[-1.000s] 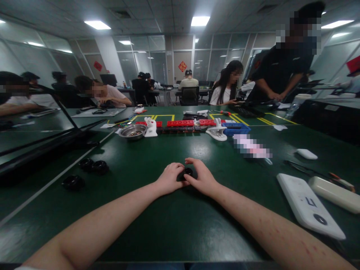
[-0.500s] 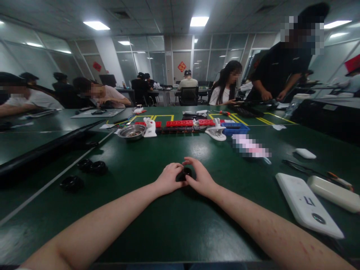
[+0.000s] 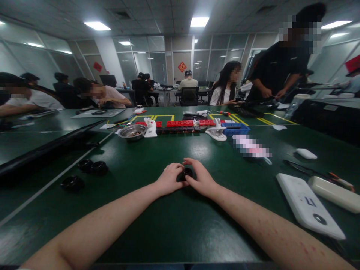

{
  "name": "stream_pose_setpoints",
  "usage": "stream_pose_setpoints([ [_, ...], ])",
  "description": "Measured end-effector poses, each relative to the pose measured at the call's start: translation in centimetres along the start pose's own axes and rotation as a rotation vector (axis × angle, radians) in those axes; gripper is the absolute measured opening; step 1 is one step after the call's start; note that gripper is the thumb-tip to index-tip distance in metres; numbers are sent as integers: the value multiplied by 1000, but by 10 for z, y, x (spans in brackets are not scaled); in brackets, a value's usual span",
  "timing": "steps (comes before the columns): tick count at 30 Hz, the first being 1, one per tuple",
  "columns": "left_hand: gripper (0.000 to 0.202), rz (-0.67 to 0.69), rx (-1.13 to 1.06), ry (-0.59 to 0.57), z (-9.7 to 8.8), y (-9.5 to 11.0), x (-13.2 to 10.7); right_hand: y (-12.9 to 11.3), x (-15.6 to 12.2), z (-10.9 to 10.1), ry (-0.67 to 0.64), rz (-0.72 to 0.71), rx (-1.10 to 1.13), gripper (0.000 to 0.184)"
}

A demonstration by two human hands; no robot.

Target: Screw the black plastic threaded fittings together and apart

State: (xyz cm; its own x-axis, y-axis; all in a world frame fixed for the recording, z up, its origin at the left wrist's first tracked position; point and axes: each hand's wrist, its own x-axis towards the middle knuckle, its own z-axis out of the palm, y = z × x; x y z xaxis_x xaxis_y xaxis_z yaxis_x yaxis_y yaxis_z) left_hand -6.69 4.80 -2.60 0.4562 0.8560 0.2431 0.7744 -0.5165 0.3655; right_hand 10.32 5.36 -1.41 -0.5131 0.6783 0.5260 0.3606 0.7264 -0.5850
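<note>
In the head view, a small shiny black round piece (image 3: 187,172) rests on the green table (image 3: 180,232), partly hidden by fingers. My left hand (image 3: 170,178) curls around its left side, with the thumb at the near edge. From the other side, my right hand (image 3: 201,177) holds it between thumb and curved fingers. Further left lie similar black ring-shaped pieces: one (image 3: 72,183) alone nearer me, and two side by side, a left one (image 3: 86,165) and a right one (image 3: 99,167).
Ahead stand a metal bowl (image 3: 126,132) with small parts, red bins (image 3: 184,123), white clamp-like stands (image 3: 150,128) and a blue tray (image 3: 242,129). At right lie a white power bank-like box (image 3: 306,204), a cream case (image 3: 333,193) and pliers. A long black bar (image 3: 53,144) lies left. People work beyond.
</note>
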Motion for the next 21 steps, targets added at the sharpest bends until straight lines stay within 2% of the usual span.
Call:
stream_pose_setpoints([
  [6,35,5,-8,-13,-4,3,0,2,2,2,89,90,-79,45],
  [9,42,8,-16,-5,-2,2,0,2,1,1,40,56,-30,43],
  [13,46,-3,-14,6,0,0,0,0,0,-1,-38,-39,30,57],
  [21,35,8,-11,-12,-4,3,0,3,2,2,122,92,-92,44],
])
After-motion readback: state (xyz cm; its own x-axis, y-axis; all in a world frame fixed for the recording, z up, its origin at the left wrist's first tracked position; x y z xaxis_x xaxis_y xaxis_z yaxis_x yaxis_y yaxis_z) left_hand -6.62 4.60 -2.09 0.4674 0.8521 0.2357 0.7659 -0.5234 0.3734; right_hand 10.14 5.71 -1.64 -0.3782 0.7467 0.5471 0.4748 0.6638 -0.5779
